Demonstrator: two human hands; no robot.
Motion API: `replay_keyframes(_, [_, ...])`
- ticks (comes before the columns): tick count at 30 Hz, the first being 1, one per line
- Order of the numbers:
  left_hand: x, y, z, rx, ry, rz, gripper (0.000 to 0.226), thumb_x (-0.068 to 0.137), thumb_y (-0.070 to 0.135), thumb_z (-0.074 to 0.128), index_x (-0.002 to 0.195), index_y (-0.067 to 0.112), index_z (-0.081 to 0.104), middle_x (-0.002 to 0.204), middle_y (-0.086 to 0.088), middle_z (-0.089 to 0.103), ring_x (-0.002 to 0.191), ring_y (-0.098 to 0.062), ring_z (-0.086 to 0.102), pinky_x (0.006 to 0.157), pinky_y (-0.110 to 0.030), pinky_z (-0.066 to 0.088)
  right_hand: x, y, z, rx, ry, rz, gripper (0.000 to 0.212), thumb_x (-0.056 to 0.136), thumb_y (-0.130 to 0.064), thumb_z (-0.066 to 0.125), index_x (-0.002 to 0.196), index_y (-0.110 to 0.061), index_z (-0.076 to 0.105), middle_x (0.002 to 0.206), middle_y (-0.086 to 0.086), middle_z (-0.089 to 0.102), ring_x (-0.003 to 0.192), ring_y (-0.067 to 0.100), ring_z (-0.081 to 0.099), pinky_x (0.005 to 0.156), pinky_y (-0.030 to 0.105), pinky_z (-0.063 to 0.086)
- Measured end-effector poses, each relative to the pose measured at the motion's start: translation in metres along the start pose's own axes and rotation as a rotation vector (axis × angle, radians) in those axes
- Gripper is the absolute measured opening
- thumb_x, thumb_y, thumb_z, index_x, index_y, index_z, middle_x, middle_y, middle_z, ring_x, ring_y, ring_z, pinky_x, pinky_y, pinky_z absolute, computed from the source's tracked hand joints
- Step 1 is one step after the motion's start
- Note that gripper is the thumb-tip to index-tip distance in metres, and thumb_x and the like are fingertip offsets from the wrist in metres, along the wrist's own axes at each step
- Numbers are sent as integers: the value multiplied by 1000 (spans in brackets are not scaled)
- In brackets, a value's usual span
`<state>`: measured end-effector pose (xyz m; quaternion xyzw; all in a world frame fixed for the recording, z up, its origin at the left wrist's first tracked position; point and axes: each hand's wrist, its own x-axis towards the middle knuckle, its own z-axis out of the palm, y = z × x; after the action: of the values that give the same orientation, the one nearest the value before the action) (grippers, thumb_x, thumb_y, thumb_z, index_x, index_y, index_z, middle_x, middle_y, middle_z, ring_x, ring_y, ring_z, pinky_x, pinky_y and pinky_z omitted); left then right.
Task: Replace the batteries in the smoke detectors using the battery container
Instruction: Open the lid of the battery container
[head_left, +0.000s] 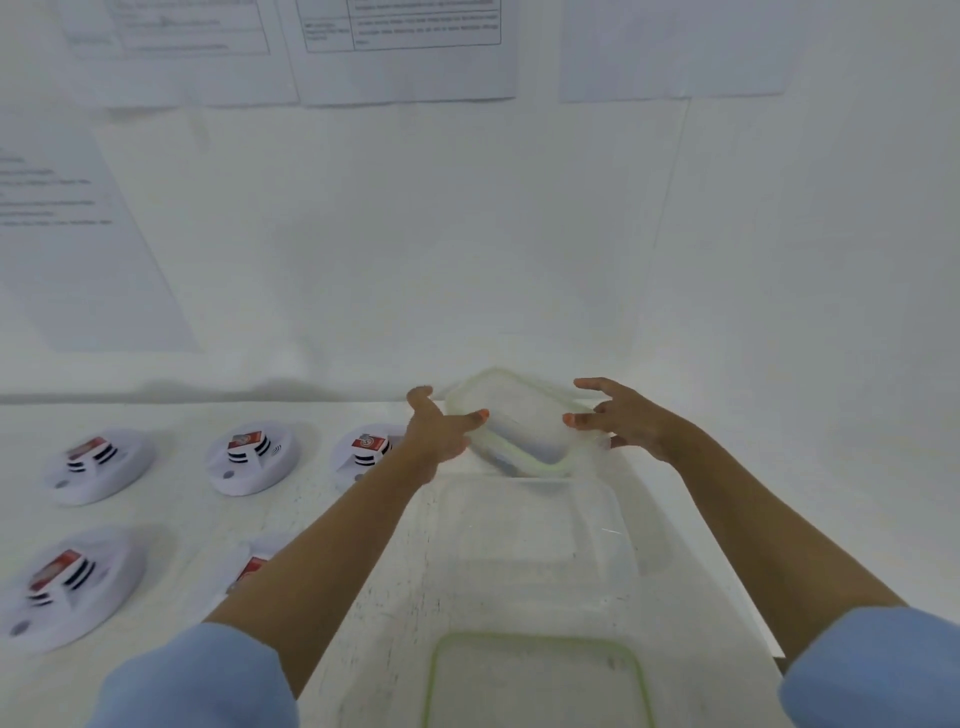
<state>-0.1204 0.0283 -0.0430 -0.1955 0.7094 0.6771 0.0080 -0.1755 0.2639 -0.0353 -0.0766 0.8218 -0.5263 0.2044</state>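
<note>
A clear battery container (524, 465) with a green rim stands at the back of the table. Its green-rimmed lid (514, 410) is tilted up above it. My left hand (436, 431) grips the lid's left edge with the thumb on top. My right hand (623, 418) holds the right edge, fingers spread. Blur hides what lies inside the container. Several white smoke detectors sit on the left, each with a red-labelled battery on top: one at the far left (98, 465), one beside it (252, 457), one by my left wrist (363, 452).
A second clear container (530, 525) stands open just in front, and another green-rimmed lid (535, 670) lies at the near edge. Two more detectors (67, 587) (249, 569) sit nearer on the left, one partly behind my forearm. A white wall with taped papers rises behind.
</note>
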Motion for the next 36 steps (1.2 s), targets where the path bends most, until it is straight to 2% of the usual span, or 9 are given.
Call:
replay_keyframes(3, [-2,0,8,-71,-109,22,82,86,9,64,141,27,6,118,-13,49,100,-27,49,81,-37,45,4,-3,2,66,-5,1,43,89,-37,57,129,-26,46,81,3,57,70,16,54,70,27,48])
replay_keyframes(8, [3,0,12,-233,-193,-62,74,89,-2,55,141,28,12,110,-10,52,84,-23,57,86,-44,46,16,-6,9,156,-65,-4,30,97,-29,44,127,-30,48,95,5,60,83,20,55,70,28,50])
replay_keyframes(11, [8,2,8,-260,-201,-99,79,86,-7,57,141,31,15,119,-16,47,83,-21,54,82,-43,46,25,-7,7,249,-106,38,32,95,-19,50,124,-29,48,100,3,60,82,17,56,71,29,52])
replay_keyframes(17, [16,2,9,-335,-233,-173,82,84,-9,57,138,38,17,110,-14,51,83,-22,52,63,-38,46,45,-6,1,333,-234,172,43,92,-13,53,133,-20,43,95,3,58,83,18,54,72,30,50])
replay_keyframes(21, [20,0,7,-315,-249,-166,81,84,-9,58,135,40,18,107,-13,52,89,-24,50,67,-39,48,47,-1,1,423,-249,164,45,92,-11,51,134,-26,40,98,0,59,80,17,56,61,26,55])
replay_keyframes(25, [22,0,7,-284,-284,-144,71,85,-7,58,128,41,27,104,-11,50,90,-25,48,72,-39,46,49,-3,-4,374,-269,92,52,91,-3,51,129,-39,39,96,4,61,72,16,59,64,28,56])
replay_keyframes(30, [20,2,7,-236,-299,-107,56,87,-5,56,121,34,37,113,-13,48,88,-25,49,67,-34,49,53,-8,-5,321,-284,112,48,91,-2,50,130,-31,43,96,5,59,77,17,56,68,27,55])
replay_keyframes(34, [19,3,2,-150,-278,-75,49,88,-5,55,122,27,39,99,-12,52,73,-18,47,62,-28,47,58,-6,-3,405,-320,145,46,91,-5,50,131,-27,43,100,2,54,84,18,51,71,29,54])
replay_keyframes(36, [19,2,-1,-162,-289,-99,52,87,-5,56,126,25,39,95,-10,54,80,-22,47,69,-32,46,57,-8,-1,429,-325,148,42,91,-6,50,125,-31,45,97,1,55,81,17,53,66,28,55])
